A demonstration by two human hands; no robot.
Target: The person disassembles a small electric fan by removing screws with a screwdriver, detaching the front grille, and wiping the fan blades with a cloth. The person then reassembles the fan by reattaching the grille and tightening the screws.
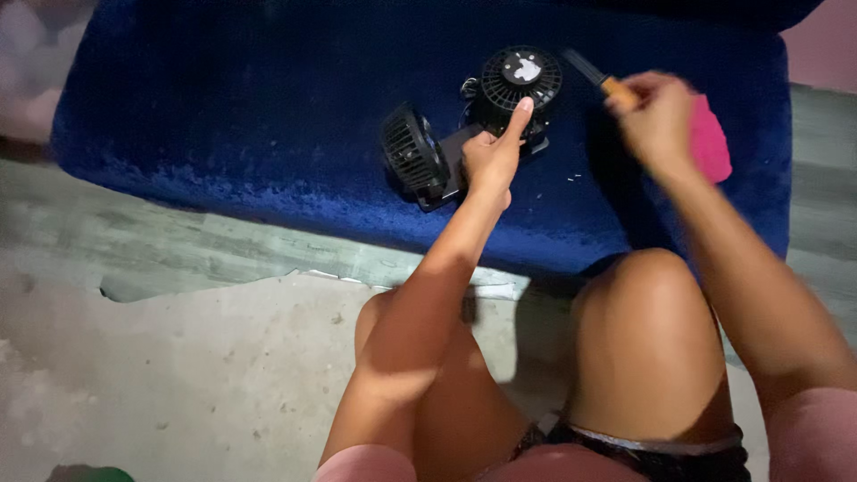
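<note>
Gripping the fan (473,125) was the left hand (489,159), fingers curled around the black plastic where the two heads join, index finger stuck out straight and resting on the slatted grille of the right-hand head. That head was round, ribbed like a little cage, with a pale patch on its centre cap. Its twin sat just to the left, tilted on edge so you saw the rim and the grille at an angle. Both joined onto a flat black base lying on the cushion.

Over on the other side, the right hand (656,120) was closed in a fist around a tool (600,78), which had an orange handle and a thin dark shaft poking out up and left toward the fan. The tip was near the right head but I couldn't tell if it touched; that hand was pretty blurred.

Just behind that hand lay a pink cloth (711,138), soft-looking and flat on the cushion.

All of it sat on a deep blue cushion (250,116), plush and velvety with a shiny nap. Below that was a rough, patchy concrete floor (178,375), with bare knees and pink shorts at the bottom.
</note>
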